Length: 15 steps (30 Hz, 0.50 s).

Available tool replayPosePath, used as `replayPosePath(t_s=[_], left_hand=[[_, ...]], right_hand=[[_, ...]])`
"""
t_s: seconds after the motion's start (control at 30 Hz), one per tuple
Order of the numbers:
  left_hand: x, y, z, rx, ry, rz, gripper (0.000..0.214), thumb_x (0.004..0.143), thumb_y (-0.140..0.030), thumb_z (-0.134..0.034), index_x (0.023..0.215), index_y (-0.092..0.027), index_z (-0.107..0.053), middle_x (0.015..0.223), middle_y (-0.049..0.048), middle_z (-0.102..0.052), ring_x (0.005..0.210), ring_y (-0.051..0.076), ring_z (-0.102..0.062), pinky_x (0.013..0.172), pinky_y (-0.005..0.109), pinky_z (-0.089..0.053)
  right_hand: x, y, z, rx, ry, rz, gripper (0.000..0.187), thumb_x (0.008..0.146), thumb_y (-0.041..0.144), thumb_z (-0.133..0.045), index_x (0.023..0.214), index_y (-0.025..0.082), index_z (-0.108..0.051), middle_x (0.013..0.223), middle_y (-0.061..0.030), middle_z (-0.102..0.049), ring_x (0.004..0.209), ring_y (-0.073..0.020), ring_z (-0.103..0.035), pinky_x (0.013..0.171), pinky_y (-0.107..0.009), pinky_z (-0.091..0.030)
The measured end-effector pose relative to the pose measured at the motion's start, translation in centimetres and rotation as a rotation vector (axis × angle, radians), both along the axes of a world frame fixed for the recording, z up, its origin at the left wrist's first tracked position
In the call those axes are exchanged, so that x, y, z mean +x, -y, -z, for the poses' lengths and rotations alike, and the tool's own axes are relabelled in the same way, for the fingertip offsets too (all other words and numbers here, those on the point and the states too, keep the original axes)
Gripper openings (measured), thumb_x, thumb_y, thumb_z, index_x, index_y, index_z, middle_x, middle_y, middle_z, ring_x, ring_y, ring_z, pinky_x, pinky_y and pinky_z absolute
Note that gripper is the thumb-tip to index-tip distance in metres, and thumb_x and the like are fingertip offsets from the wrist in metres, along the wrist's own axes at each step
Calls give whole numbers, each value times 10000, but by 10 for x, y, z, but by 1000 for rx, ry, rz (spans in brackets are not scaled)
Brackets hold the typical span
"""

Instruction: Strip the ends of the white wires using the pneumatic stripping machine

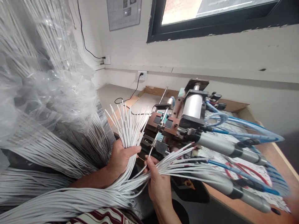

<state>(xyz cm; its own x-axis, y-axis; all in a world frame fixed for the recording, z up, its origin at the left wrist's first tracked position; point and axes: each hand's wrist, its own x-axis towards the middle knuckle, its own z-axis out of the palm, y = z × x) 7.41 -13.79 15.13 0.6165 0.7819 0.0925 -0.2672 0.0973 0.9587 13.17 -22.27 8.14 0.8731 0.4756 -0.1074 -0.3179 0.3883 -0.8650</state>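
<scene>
Pale wall (210,54) and a dark-framed window (154,26) back the tabletop (114,92), with a machine (192,105) between its far and near edges. At the near edge, the left hand (119,161) has its grip closed around a bundle (128,132) of white wires, ends splayed upward. The right hand (160,186) has a narrow grip, pinching one wire (151,149) at the machine; a second fan (179,168) passes that hand, pointing toward the right edge.
</scene>
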Motion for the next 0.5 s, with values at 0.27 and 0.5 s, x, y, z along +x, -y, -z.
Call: replayPosePath(t_s=[0.27, 0.5], left_hand=[[-7, 3, 10, -100, 25, 21, 187, 561, -140, -706, 726, -121, -620, 560, -27, -589, 466, 84, -505, 433, 201, -436], [-14, 3, 9, -219, 34, 61, 235, 515, -155, -736, 724, -98, -644, 591, 7, -625, 509, 107, -557, 503, 228, -458]], right_hand=[[-19, 12, 87, -648, 383, -353, 335, 665, 485, -564, 527, 181, -598, 496, -58, -574, 508, -230, -566, 506, -319, -408], [-12, 35, 52, -707, 654, -80, 311, 651, 496, -611, 635, 190, -663, 744, -146, -650, 760, -301, -589, 705, -403, -414]])
